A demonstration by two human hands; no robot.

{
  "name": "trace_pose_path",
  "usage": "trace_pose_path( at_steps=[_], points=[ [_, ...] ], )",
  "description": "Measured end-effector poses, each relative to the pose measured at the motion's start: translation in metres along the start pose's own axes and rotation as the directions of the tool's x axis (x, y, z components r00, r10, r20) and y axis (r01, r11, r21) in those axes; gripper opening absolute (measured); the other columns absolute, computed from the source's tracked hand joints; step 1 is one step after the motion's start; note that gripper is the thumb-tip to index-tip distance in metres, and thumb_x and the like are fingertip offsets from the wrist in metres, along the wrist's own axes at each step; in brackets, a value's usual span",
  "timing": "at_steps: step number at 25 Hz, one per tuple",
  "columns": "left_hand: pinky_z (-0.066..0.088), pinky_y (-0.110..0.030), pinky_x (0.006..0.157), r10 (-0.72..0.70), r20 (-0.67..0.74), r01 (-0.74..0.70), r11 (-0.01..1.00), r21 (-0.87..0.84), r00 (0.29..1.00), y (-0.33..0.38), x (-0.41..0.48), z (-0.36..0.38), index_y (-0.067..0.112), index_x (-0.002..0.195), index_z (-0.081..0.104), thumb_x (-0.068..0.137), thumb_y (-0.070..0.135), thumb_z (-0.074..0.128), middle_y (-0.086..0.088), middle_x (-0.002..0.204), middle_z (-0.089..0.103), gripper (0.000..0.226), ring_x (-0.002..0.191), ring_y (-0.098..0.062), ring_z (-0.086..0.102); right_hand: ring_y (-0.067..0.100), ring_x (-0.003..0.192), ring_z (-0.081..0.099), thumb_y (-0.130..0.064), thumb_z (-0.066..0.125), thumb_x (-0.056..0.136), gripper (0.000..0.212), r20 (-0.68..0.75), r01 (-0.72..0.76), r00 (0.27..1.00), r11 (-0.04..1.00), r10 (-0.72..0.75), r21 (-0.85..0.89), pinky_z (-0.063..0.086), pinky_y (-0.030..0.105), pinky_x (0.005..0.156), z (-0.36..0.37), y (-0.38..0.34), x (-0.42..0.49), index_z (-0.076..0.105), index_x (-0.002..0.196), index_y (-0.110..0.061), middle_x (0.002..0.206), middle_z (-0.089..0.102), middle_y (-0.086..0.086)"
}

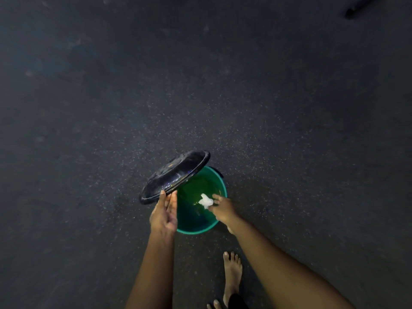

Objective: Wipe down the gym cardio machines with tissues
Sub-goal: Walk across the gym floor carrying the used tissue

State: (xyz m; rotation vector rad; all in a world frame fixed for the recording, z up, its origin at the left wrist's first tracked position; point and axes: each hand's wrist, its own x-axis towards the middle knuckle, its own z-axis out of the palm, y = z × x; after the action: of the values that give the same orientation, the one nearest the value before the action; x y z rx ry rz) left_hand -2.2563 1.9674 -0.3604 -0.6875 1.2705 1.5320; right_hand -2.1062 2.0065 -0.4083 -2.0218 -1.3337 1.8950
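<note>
Dark speckled rubber floor (289,108), gym setting.

Item one: crumpled white paper tissue (206,200), pinched at its 4 o'clock edge by my right hand (223,208), fingertips closed on it, over the open mouth of the round green plastic bin (197,231). Light, soft, probably tears easily; best held by the bunched wad.

Item two: glossy black domed plastic lid (176,175), stiff and smooth, tilted at the bin's 10 o'clock, lower rim gripped by my left hand (163,214).

Bare foot (233,273) at 5 o'clock.
</note>
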Motion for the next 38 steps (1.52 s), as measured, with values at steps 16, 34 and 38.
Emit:
trace_pose_path(
  at_steps=[16, 34, 38],
  points=[
    [0.045, -0.038, 0.094, 0.122, 0.096, -0.122, 0.221, 0.968, 0.988, -0.071, -0.037, -0.102, 0.002, 0.118, 0.062, 0.099, 0.026, 0.048, -0.015, 0.111, 0.065, 0.034, 0.107, -0.033, 0.06, 0.017, 0.103, 0.062, -0.012, 0.054, 0.091, 0.026, -0.242, 0.059, 0.966, 0.987, -0.094, -0.149, 0.043, 0.023, 0.089, -0.013, 0.067, -0.09, 0.066, 0.113, -0.012, 0.112, 0.068, 0.006],
    [0.03, -0.033, 0.111, -0.771, 0.616, -0.877, -0.397, -0.27, 0.159, -0.175, -0.381, -0.109, 0.011, 0.147, 0.032, 0.1, 0.032, 0.045, -0.009, 0.151, 0.033, 0.053, 0.138, -0.024, 0.035, 0.023, 0.129, 0.043, -0.017, 0.05, 0.094, 0.034, -0.809, -0.012, 0.588, 1.0, -0.003, -0.012, 0.03, 0.026, 0.103, -0.102, 0.228, -0.504, 0.055, 0.127, -0.008, 0.133, 0.053, 0.01],
    [0.03, -0.034, 0.111, -0.904, 0.428, -0.826, -0.237, -0.511, -0.005, -0.271, -0.462, -0.123, 0.012, 0.149, 0.028, 0.101, 0.034, 0.043, -0.008, 0.153, 0.03, 0.055, 0.139, -0.024, 0.033, 0.023, 0.133, 0.038, -0.022, 0.05, 0.096, 0.04, -0.896, -0.061, 0.414, 0.987, 0.162, 0.15, 0.029, 0.029, 0.107, -0.14, 0.314, -0.587, 0.048, 0.134, -0.009, 0.141, 0.045, 0.01]
  ],
)
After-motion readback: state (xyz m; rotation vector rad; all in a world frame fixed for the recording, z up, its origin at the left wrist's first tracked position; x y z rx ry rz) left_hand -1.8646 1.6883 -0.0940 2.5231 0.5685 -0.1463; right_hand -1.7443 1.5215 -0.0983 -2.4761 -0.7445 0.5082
